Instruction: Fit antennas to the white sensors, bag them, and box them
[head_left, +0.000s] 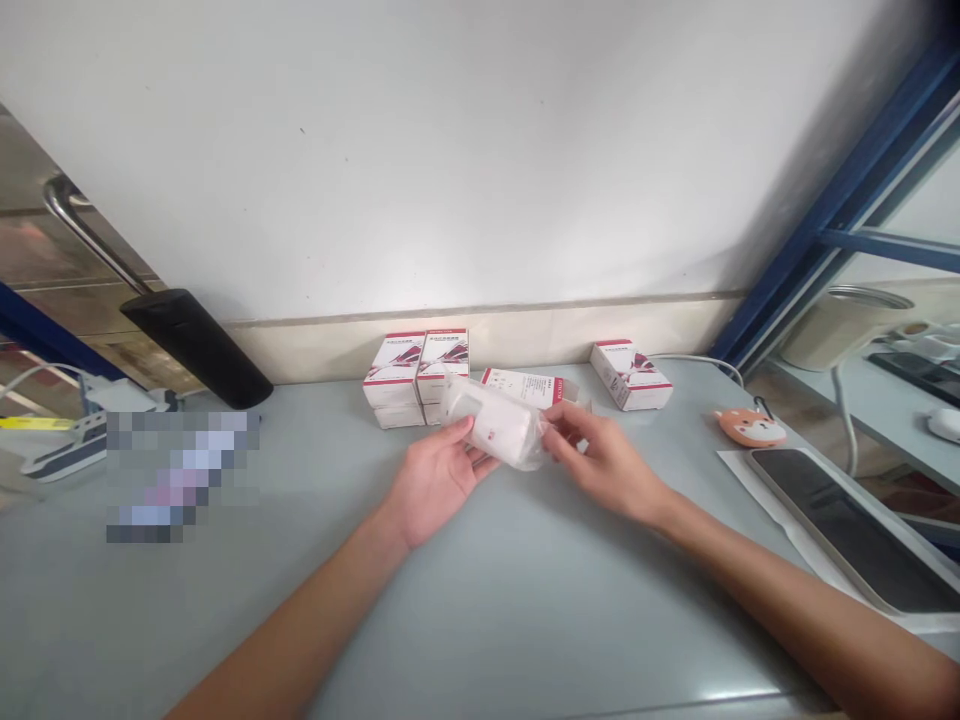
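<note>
Both my hands hold a small white device in a clear plastic bag [495, 425] above the grey table [480, 600]. My left hand [439, 478] cups it from below, palm up, fingers curled on its left end. My right hand [600, 455] pinches the bag's right end between thumb and fingers. Just behind the bag lies a white-and-red box [525, 385], flat on the table.
Stacked white-and-red boxes [416, 375] stand by the wall, with another box [630, 375] to the right. A tablet [847, 525] on white paper and an orange animal charm [750, 427] lie at right. A black cylinder [195, 345] leans at left, near a power strip [67, 445].
</note>
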